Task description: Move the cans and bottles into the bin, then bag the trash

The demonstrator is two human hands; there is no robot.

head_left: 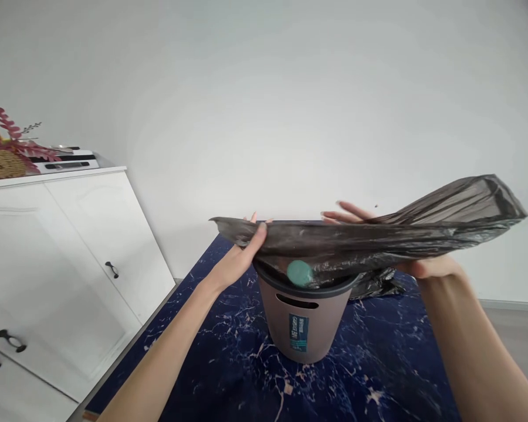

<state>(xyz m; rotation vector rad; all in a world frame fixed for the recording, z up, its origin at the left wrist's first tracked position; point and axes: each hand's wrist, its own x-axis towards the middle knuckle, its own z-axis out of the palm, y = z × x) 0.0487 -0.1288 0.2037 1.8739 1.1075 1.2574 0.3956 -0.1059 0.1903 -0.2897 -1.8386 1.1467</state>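
Observation:
A dark translucent garbage bag (325, 240) stretches across the top of a brownish-grey trash bin (308, 316) with a dark rim. My left hand (240, 255) pinches the bag's left part, thumb in front and fingers behind. At the right, my right hand (426, 268) is partly behind the bag, its fingers stretched out beyond the bag's far edge. The bag's right end sticks up loosely above my right wrist. A round teal thing (300, 273) shows at the bin's mouth, beside the bag; its kind is unclear. The bin's inside is mostly hidden.
The bin stands on a dark blue marbled table (229, 351). More crumpled black plastic (376, 285) lies behind it to the right. At left is a white cabinet (70, 264) with dark handles, a wicker basket (2, 164) on top. A pale wall rises behind.

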